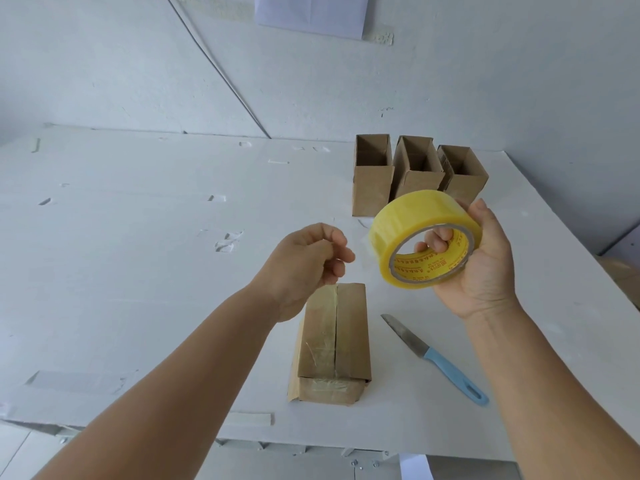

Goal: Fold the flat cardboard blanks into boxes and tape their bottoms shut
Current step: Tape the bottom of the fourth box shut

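Nearest on the table (138,271) lies the box (332,344), bottom flaps up, with clear tape along the seam. It looks light and easily dented, so it is best held by its edges. Just right of it lies a knife (436,358). The left hand (311,261) hovers over the box's far end, fingers curled; whether they pinch a tape end cannot be told. The right hand (481,265) grips the tape roll (422,237), fingers through its core. Three upright boxes (415,174) stand beyond.
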